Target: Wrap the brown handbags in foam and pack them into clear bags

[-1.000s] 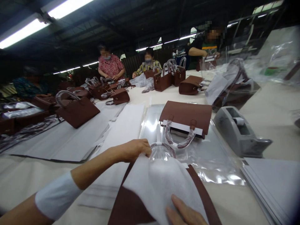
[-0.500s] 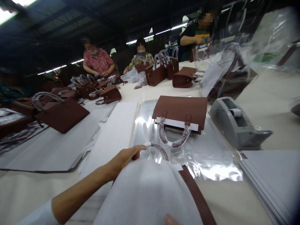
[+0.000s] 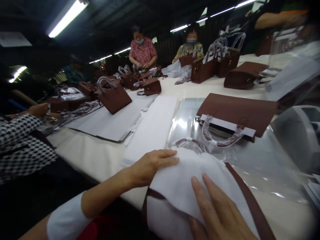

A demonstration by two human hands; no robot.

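Note:
A brown handbag (image 3: 250, 200) lies in front of me, largely covered by a sheet of white tissue paper (image 3: 190, 173). Beyond the paper's far edge its plastic-wrapped handle (image 3: 192, 143) shows. My left hand (image 3: 155, 163) rests on the paper's left side, fingers stretched out, the thumb out of sight. Over the near part, my right hand (image 3: 220, 213) lies with fingers apart on the paper. Under the paper's near edge, brown bag material and more white wrapping are visible. Another brown handbag (image 3: 240, 110) lies just beyond, its wrapped handle toward me.
Clear plastic sheets (image 3: 185, 116) lie beneath the second bag. To their left are stacked white sheets (image 3: 155, 123) and grey-white sheets (image 3: 112, 120) bearing a handbag (image 3: 115, 96). A grey tape dispenser (image 3: 297, 136) stands right. Several people work around the table; a checked sleeve (image 3: 22, 143) is at left.
My left hand has moved from the handle onto the paper's left side. My right hand has come further into view, onto the paper. The view has swung left.

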